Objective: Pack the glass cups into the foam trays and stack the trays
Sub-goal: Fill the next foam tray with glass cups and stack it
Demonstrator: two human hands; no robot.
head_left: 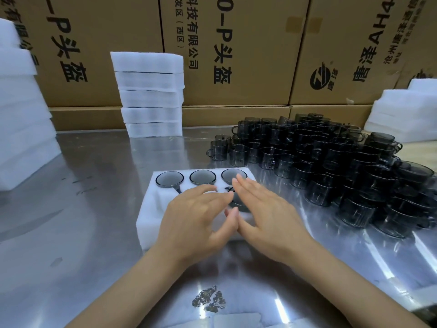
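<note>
Nearest the camera, a scuffed patch mars the shiny metal desk. Just beyond it both hands hover over a white foam tray. The left hand is spread with relaxed, straight fingers above the tray's near row, its grip wide and holding nothing. The right hand lies flat, fingers straight and together, angled toward the tray's far right corner, its grip likewise wide and empty; the two thumbs touch or nearly touch in the middle. Under the right hand's fingers a smoky glass cup shows in part in a near-row pocket, though how it sits cannot be told. In the tray's far row three more smoky cups sit in their round pockets, rims up. To the right, a large crowd of loose glass cups stands on the desk, some stacked. Farther back, a stack of foam trays rises left of centre, with more foam piles at the left and right edges, all before a wall of printed cardboard cartons.
</note>
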